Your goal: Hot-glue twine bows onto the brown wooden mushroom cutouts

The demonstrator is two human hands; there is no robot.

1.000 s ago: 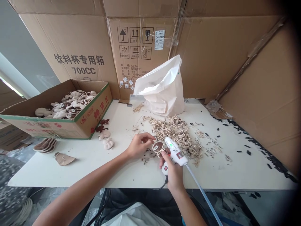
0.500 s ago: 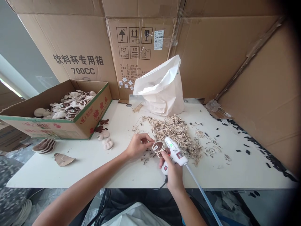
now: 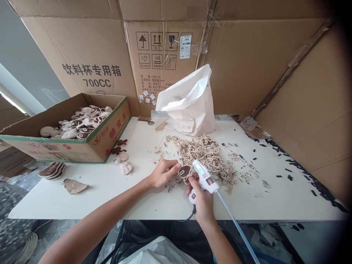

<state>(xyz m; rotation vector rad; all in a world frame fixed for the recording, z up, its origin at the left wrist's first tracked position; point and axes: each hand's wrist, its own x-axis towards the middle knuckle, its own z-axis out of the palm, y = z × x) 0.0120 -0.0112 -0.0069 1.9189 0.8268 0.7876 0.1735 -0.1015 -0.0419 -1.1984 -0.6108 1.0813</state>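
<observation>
My right hand [image 3: 202, 200] is wrapped round a white hot glue gun [image 3: 205, 176] with a green light on it. A glue stick [image 3: 238, 227] trails from the gun's back end. Between the gun's nozzle and that hand's fingers is a small brown fuzzy piece [image 3: 184, 172] with a cream cord bow and a small label. My left hand [image 3: 165, 173] is closed, thumb and forefinger together at the piece's left edge. Just behind both hands lies a heap of knotted cream cord bows [image 3: 198, 150] on the white table [image 3: 123, 200].
An open carton [image 3: 115, 121] at the left holds many plush pieces. Beside it lie brown and cream pieces [image 3: 126, 168], a stack of soles [image 3: 52, 170] and a cardboard scrap [image 3: 74, 186]. A white bag [image 3: 189, 106] stands behind the heap. Black bits [image 3: 290, 178] litter the right side.
My left hand's fingers have shifted slightly at the piece's left edge, the forefinger lowering and the thumb straightening. My right hand, the glue gun and the piece stay nearly still.
</observation>
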